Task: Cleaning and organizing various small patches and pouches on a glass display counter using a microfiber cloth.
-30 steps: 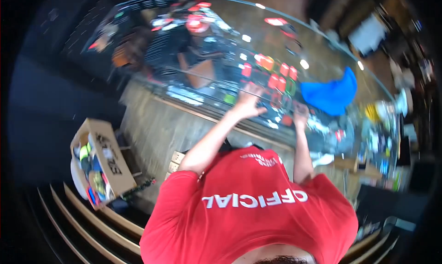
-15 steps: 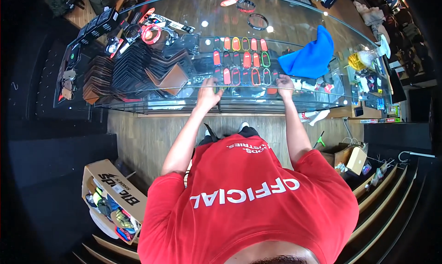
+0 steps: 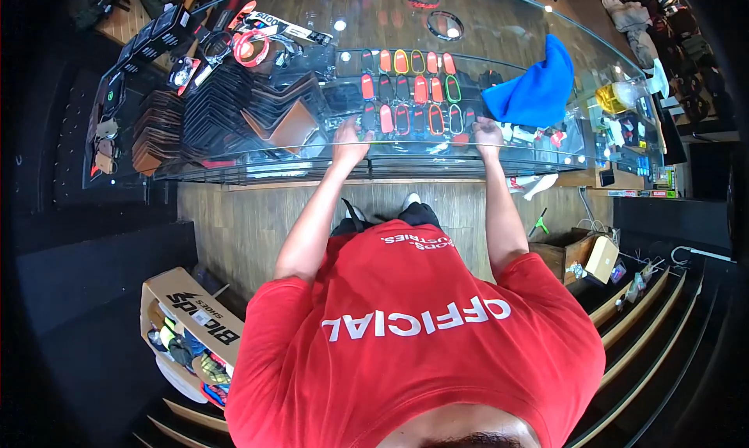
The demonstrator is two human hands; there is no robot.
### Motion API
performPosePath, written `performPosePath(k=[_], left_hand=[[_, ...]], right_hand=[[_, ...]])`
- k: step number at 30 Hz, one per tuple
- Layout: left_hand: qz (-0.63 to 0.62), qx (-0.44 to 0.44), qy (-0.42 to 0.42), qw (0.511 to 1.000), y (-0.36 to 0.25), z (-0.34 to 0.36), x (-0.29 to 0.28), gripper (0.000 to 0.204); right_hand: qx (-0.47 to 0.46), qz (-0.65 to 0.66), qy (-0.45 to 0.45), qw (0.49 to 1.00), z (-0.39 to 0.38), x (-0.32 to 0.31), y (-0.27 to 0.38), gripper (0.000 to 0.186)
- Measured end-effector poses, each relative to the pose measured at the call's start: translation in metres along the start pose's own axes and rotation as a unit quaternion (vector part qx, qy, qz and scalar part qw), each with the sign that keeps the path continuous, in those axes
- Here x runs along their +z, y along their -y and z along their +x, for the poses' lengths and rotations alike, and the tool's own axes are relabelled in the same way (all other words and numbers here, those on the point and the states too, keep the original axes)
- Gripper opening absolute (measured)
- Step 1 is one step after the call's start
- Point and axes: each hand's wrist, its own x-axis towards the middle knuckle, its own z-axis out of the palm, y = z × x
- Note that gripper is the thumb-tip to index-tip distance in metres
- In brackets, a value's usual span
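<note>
Rows of small oval loop bands with coloured cards (image 3: pixel 402 89), in orange, black, yellow and green, lie in a neat block on the glass counter (image 3: pixel 265 153). My left hand (image 3: pixel 351 141) rests at the counter's front edge, by the left end of the nearest row. Its fingers point forward and its thumb sits apart from them. At the right end of that row is my right hand (image 3: pixel 489 134), fingers slightly bent, just below a crumpled blue cloth (image 3: pixel 534 89). Neither hand appears to hold anything, though some fingertips are hard to make out.
Stacked brown and black leather wallets (image 3: pixel 214 116) fan out left of the bands. Behind them lie red headphones (image 3: pixel 251 48) and a strap. Two round bands (image 3: pixel 445 26) sit farther back. A cardboard box (image 3: pixel 195 311) of clothing stands on the floor at left; wooden shelves (image 3: pixel 636 346) are at right.
My right hand has moved slightly right and its fingers have drawn closer together. My left hand has shifted a little, its fingers pointing forward. The whole view has shifted slightly.
</note>
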Motion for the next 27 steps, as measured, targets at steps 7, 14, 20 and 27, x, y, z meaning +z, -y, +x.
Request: performPosePath(k=[7,14,20,27], left_hand=[[-0.034,-0.004,0.019,0.999,-0.004,0.007,0.004,0.055],[-0.09,-0.045,0.024,0.995,0.006,0.003,0.0,0.049],[-0.173,-0.048,-0.031,0.983,0.015,-0.019,-0.024,0.033],[-0.204,-0.039,0.018,0.978,0.015,-0.028,-0.041,0.035]], right_hand=[[0.02,0.165,0.004,0.986,0.017,0.001,-0.035,0.026],[-0.01,0.021,-0.089,0.996,-0.015,-0.013,-0.013,0.024],[-0.079,0.159,0.061,0.982,-0.109,0.041,0.098,0.025],[-0.041,0.215,0.146,0.965,-0.142,0.103,0.141,0.026]])
